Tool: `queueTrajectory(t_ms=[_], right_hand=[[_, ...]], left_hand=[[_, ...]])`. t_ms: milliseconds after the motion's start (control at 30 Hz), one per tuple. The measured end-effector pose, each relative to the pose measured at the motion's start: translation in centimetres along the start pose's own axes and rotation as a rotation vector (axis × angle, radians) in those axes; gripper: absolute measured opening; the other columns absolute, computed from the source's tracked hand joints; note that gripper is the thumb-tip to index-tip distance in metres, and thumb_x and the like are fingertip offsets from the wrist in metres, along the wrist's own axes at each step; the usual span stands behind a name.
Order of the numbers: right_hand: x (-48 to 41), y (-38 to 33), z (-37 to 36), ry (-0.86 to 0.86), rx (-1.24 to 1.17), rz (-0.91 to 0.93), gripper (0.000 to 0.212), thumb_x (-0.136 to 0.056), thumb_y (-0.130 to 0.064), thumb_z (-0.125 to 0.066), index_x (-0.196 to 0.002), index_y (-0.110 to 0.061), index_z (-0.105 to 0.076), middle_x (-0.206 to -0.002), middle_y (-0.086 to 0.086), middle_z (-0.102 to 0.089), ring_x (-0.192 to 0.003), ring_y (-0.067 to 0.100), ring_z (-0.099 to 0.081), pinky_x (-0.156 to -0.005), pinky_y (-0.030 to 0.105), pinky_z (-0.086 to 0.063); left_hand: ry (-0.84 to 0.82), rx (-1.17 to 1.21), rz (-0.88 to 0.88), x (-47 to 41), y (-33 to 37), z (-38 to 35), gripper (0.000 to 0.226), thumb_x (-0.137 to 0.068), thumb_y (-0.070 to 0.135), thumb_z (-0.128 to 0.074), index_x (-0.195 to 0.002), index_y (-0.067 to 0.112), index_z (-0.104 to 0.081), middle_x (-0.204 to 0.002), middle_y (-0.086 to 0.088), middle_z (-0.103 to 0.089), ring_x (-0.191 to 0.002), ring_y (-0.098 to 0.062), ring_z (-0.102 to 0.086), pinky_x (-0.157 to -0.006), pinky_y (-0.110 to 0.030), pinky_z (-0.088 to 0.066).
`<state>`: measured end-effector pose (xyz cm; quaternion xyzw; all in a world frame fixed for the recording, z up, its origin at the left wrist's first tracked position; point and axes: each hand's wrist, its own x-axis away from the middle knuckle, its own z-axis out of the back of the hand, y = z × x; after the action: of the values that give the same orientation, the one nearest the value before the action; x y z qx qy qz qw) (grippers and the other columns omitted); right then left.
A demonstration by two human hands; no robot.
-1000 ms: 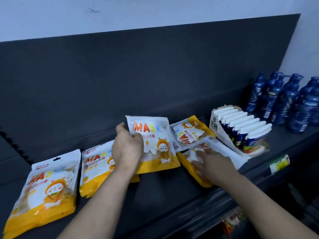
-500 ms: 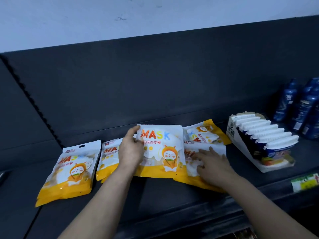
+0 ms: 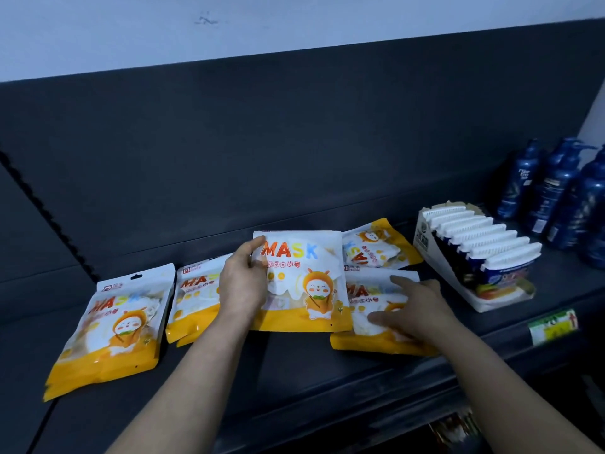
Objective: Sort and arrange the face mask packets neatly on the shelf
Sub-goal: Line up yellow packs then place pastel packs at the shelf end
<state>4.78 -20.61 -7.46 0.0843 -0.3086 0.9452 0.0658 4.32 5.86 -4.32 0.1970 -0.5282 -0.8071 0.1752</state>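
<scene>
The centre packet (image 3: 304, 283) lies on the dark shelf (image 3: 294, 371), overlapping its neighbours. Our left hand (image 3: 244, 286) grips its left edge, thumb curled over the top corner. Our right hand (image 3: 415, 309) rests flat, fingers straight and spread, on the right packet (image 3: 366, 290). Behind that lies 1 sideways packet (image 3: 376, 247). To the left sit the second packet (image 3: 196, 296) and the far-left packet (image 3: 121, 322), 5 in all. Further right stand a carton of tubes (image 3: 425, 244), blue pump bottles (image 3: 556, 191) and a price label (image 3: 553, 326).
</scene>
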Motion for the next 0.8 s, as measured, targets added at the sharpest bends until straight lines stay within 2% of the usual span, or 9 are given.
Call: queueTrajectory(t_ms=[167, 233, 333, 367, 467, 500, 633, 700, 800], right_hand=[[0.8, -0.5, 0.6, 0.14, -0.157, 0.061, 0.088, -0.061, -0.037, -0.088, -0.138, -0.025, -0.047, -0.14, 0.007, -0.027, -0.119, 0.026, -0.048, -0.098, 0.032, -0.042], [1.0, -1.9, 1.2, 0.237, -0.267, 0.109, 0.082, -0.063, -0.029, -0.088, -0.136, -0.018, -0.05, -0.142, 0.008, -0.027, -0.123, 0.028, -0.046, -0.098, 0.033, -0.043], [1.5, -4.9, 2.0, 0.312, -0.396, 0.194, 0.077, -0.067, -0.028, -0.086, -0.134, -0.015, -0.05, -0.142, 0.006, -0.028, -0.126, 0.023, -0.041, -0.093, 0.022, -0.037], [1.7, -6.5, 1.8, 0.295, -0.407, 0.228, 0.077, -0.067, -0.029, -0.085, -0.134, -0.016, -0.05, -0.142, 0.005, -0.028, -0.126, 0.02, -0.04, -0.095, 0.022, -0.035], [2.4, -10.2, 0.2, 0.18, -0.368, 0.299, 0.08, -0.067, -0.032, -0.085, -0.136, -0.017, -0.049, -0.139, 0.001, -0.027, -0.117, 0.012, -0.04, -0.095, 0.019, -0.031], [2.6, -11.9, -1.1, 0.134, -0.352, 0.327, 0.081, -0.067, -0.032, -0.085, -0.137, -0.017, -0.048, -0.138, 0.0, -0.027, -0.113, 0.009, -0.04, -0.093, 0.018, -0.031], [2.9, -16.8, -6.2, -0.024, -0.335, 0.384, 0.082, -0.066, -0.03, -0.086, -0.137, -0.014, -0.047, -0.134, -0.003, -0.028, -0.106, 0.006, -0.039, -0.089, 0.017, -0.035], [2.5, -19.0, -8.4, -0.085, -0.336, 0.407, 0.082, -0.067, -0.028, -0.086, -0.137, -0.014, -0.047, -0.129, -0.006, -0.027, -0.105, 0.006, -0.039, -0.089, 0.019, -0.037], [1.3, -21.7, -10.3, -0.116, -0.2, 0.447, 0.076, -0.069, -0.033, -0.083, -0.136, -0.02, -0.049, -0.136, -0.004, -0.031, -0.111, 0.009, -0.042, -0.092, 0.022, -0.038]], left_hand=[[-0.014, 0.111, -0.029, -0.4, -0.1, 0.9, 0.037, -0.096, 0.01, -0.049, -0.117, 0.036, -0.063, -0.083, 0.0, -0.067, -0.057, -0.023, -0.054, -0.054, -0.041, -0.048], [0.01, 0.156, -0.041, -0.7, -0.5, 2.2, 0.038, -0.095, 0.009, -0.049, -0.116, 0.037, -0.063, -0.099, 0.0, -0.07, -0.067, -0.023, -0.06, -0.059, -0.043, -0.051], [0.129, 0.21, -0.02, -1.5, -1.3, 4.6, 0.039, -0.094, 0.008, -0.049, -0.119, 0.035, -0.063, -0.11, 0.005, -0.068, -0.084, -0.02, -0.065, -0.073, -0.044, -0.056], [0.187, 0.211, -0.01, -1.9, -1.6, 6.0, 0.039, -0.094, 0.008, -0.05, -0.12, 0.034, -0.062, -0.106, 0.006, -0.068, -0.084, -0.019, -0.065, -0.074, -0.041, -0.057], [0.303, 0.195, 0.006, -2.6, -2.3, 9.7, 0.041, -0.093, 0.007, -0.048, -0.124, 0.031, -0.061, -0.081, 0.007, -0.065, -0.065, -0.018, -0.056, -0.061, -0.035, -0.05], [0.341, 0.183, 0.019, -2.8, -2.9, 11.7, 0.041, -0.094, 0.008, -0.047, -0.124, 0.033, -0.06, -0.082, 0.007, -0.064, -0.065, -0.018, -0.056, -0.061, -0.036, -0.05], [0.476, 0.113, 0.082, -2.9, -6.1, 19.4, 0.04, -0.094, 0.015, -0.049, -0.122, 0.042, -0.059, -0.107, 0.002, -0.067, -0.078, -0.021, -0.065, -0.068, -0.041, -0.057], [0.524, 0.099, 0.122, -2.7, -7.7, 22.9, 0.039, -0.094, 0.016, -0.049, -0.122, 0.041, -0.059, -0.106, 0.001, -0.068, -0.079, -0.021, -0.066, -0.065, -0.036, -0.055], [0.516, 0.071, 0.168, -2.5, -9.2, 26.5, 0.04, -0.094, 0.013, -0.048, -0.124, 0.039, -0.059, -0.104, 0.0, -0.069, -0.076, -0.022, -0.065, -0.059, -0.034, -0.053]])
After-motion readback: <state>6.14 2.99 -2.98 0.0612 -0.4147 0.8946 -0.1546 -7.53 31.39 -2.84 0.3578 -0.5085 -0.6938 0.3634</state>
